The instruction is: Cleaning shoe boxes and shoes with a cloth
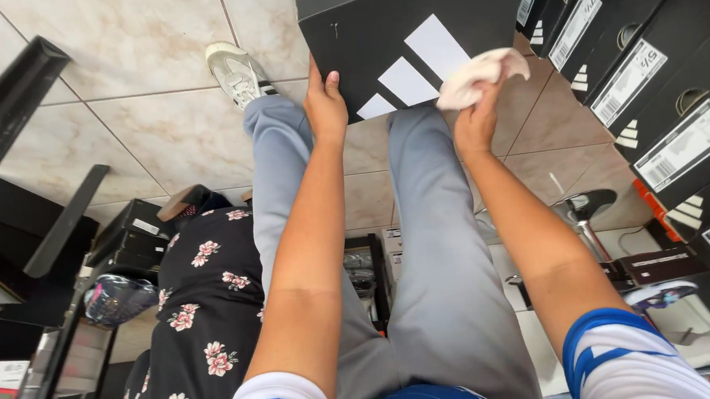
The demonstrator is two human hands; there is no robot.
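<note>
Over the lap, wiping black box (410, 35) in hand: left hand (324, 100) flat against its side, steadying, right hand (475, 118) pinching white cloth (480, 76) on the lid; next, probably sweeping across the stripes.

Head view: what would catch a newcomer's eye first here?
The black shoebox with white stripes, top centre, stands out first: the left hand steadies its edge and the right hand presses a crumpled white cloth on it. On the right, stacked black boxes show white labels. Lower left, another person's black flowered dress shows over the tiled floor.
</note>
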